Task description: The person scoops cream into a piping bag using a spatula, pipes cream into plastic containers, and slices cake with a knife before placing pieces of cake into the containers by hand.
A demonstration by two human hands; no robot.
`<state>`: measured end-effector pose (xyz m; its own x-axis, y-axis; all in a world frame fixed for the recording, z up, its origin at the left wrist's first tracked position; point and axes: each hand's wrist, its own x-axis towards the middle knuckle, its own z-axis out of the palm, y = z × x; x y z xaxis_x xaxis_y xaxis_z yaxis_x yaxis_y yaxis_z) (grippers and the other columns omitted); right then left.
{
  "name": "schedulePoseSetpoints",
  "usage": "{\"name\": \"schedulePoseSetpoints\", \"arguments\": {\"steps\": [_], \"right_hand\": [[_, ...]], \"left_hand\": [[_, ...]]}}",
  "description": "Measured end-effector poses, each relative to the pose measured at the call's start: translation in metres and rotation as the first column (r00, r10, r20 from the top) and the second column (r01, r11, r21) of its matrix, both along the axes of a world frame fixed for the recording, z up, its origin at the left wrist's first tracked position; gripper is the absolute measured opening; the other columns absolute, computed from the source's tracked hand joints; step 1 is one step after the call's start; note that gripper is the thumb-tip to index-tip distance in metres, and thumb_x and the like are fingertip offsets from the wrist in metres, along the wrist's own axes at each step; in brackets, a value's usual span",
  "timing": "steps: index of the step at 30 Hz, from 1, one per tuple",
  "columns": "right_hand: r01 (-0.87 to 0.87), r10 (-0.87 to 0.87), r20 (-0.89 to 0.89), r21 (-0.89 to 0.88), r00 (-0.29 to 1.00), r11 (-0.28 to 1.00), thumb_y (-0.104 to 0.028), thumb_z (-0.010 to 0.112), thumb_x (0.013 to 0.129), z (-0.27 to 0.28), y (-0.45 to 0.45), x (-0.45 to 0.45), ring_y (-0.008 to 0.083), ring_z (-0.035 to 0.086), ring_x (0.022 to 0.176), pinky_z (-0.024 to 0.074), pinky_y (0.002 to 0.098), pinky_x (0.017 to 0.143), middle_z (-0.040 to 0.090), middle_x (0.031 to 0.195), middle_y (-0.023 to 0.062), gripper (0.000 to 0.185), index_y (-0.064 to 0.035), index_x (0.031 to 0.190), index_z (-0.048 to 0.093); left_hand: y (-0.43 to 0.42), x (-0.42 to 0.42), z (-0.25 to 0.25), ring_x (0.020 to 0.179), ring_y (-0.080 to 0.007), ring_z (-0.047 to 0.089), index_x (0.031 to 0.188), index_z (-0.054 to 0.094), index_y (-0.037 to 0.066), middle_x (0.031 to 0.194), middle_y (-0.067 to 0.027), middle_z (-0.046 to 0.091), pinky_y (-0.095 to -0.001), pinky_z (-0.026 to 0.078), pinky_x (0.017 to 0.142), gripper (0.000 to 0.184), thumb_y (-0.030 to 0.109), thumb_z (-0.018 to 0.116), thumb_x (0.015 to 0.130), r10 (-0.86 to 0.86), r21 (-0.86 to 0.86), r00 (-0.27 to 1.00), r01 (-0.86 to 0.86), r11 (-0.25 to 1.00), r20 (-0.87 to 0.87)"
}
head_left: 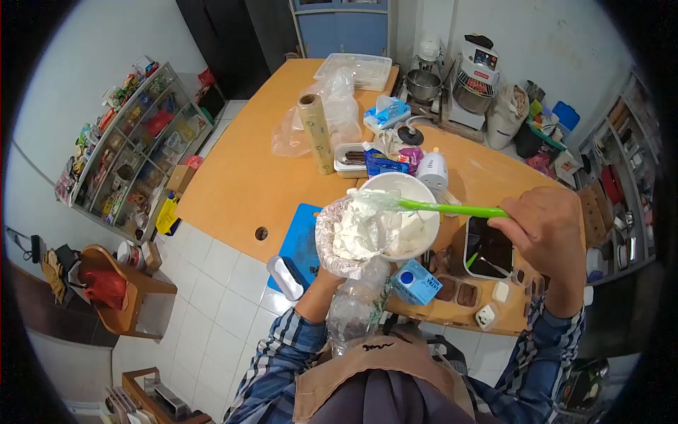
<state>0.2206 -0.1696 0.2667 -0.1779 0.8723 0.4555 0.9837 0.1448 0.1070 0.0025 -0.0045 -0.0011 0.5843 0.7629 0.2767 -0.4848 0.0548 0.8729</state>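
Well, the right hand point(547, 226) is curled tight around the far end of a green-handled spatula point(452, 210). Its messy blade is left of that grip, over the white cream point(353, 233) in a plastic bag point(326, 244). The left hand point(329, 278) is mostly hidden under the bag, so I cannot tell how its fingers close. The white bowl point(417, 186) sits between both hands. Holding the handle so far back could make the blade wobble and drop cream. The soft bag could tip if the left hand slips. A bump could knock the blue carton point(417, 283), right of the left hand.
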Motion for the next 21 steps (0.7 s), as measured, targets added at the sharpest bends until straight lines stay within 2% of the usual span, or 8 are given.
{"name": "schedulePoseSetpoints", "arguments": {"steps": [2,5,8,11,14,17,20,21], "right_hand": [[-0.012,0.011,0.056,0.005,0.998,1.000,-0.023,0.071,0.064,0.000,-0.003,-0.007,0.0231,0.053,0.054,0.0376,0.0368,0.049,0.050,0.056,0.0053,0.020,-0.0085,0.070,0.058],[-0.051,0.051,0.165,-0.001,0.985,0.999,-0.025,0.072,0.063,0.006,-0.007,-0.021,0.0206,0.052,0.052,0.0368,0.0359,0.046,0.046,0.054,0.0028,0.023,-0.0096,0.071,0.057],[-0.069,0.090,0.183,-0.119,0.979,0.991,-0.024,0.073,0.062,0.006,-0.009,-0.027,0.0192,0.050,0.049,0.0357,0.0345,0.044,0.042,0.052,0.0014,0.023,-0.0088,0.072,0.058],[-0.128,0.119,0.132,0.055,0.984,0.990,-0.021,0.073,0.062,0.013,-0.014,-0.029,0.0188,0.051,0.049,0.0356,0.0332,0.043,0.045,0.053,0.0016,0.024,-0.0072,0.074,0.058],[-0.080,0.068,0.090,0.133,0.994,0.988,-0.019,0.073,0.063,0.024,-0.021,-0.023,0.0205,0.053,0.050,0.0384,0.0338,0.046,0.049,0.055,0.0037,0.021,-0.0055,0.072,0.059],[0.031,-0.030,-0.014,0.135,0.999,0.990,-0.017,0.073,0.064,0.028,-0.025,-0.006,0.0233,0.056,0.054,0.0417,0.0356,0.050,0.054,0.058,0.0072,0.019,-0.0048,0.069,0.059],[0.166,-0.166,-0.047,0.008,0.985,0.986,-0.020,0.070,0.069,-0.007,-0.003,0.018,0.0273,0.058,0.057,0.0437,0.0381,0.055,0.055,0.058,0.0114,0.018,-0.0054,0.067,0.060],[0.215,-0.218,-0.025,-0.099,0.976,0.972,-0.023,0.069,0.071,-0.027,0.008,0.027,0.0290,0.058,0.058,0.0438,0.0395,0.055,0.057,0.059,0.0127,0.019,-0.0060,0.068,0.062]], "left_hand": [[-0.001,-0.001,0.006,0.116,-0.0205,0.047,0.133,0.034,0.006,0.129,-0.0099,0.045,-0.0358,0.042,0.098,0.070,0.009,0.071,0.074,-0.020,-0.045,0.999,0.022,0.999,0.042],[-0.003,-0.002,0.011,0.115,-0.0202,0.049,0.132,0.035,0.006,0.128,-0.0097,0.046,-0.0365,0.043,0.097,0.068,0.010,0.071,0.075,0.025,0.081,0.999,-0.021,0.997,-0.045],[-0.002,-0.006,0.007,0.114,-0.0203,0.049,0.132,0.035,0.006,0.128,-0.0095,0.046,-0.0369,0.044,0.096,0.070,0.011,0.072,0.072,0.018,0.058,0.999,-0.015,0.998,-0.041],[-0.005,-0.005,0.019,0.114,-0.0217,0.050,0.132,0.036,0.007,0.128,-0.0104,0.047,-0.0378,0.044,0.096,0.062,0.015,0.066,0.078,0.106,0.213,0.993,-0.093,0.973,-0.049],[0.006,-0.004,0.004,0.115,-0.0238,0.049,0.132,0.036,0.006,0.128,-0.0116,0.046,-0.0390,0.043,0.096,0.053,0.022,0.057,0.085,0.056,-0.023,0.992,-0.053,0.998,0.113],[0.011,-0.011,0.008,0.115,-0.0259,0.049,0.132,0.036,0.006,0.130,-0.0125,0.046,-0.0403,0.043,0.097,0.048,0.028,0.047,0.090,0.076,-0.261,0.953,0.003,0.965,0.293],[0.018,-0.032,0.004,0.121,-0.0282,0.044,0.134,0.033,0.006,0.134,-0.0126,0.041,-0.0433,0.038,0.101,0.053,0.034,0.045,0.091,0.136,-0.220,0.967,-0.088,0.972,0.215],[0.019,-0.039,0.007,0.122,-0.0285,0.042,0.134,0.032,0.006,0.135,-0.0127,0.040,-0.0438,0.037,0.102,0.054,0.035,0.045,0.091,0.157,-0.195,0.965,-0.116,0.974,0.209]]}}
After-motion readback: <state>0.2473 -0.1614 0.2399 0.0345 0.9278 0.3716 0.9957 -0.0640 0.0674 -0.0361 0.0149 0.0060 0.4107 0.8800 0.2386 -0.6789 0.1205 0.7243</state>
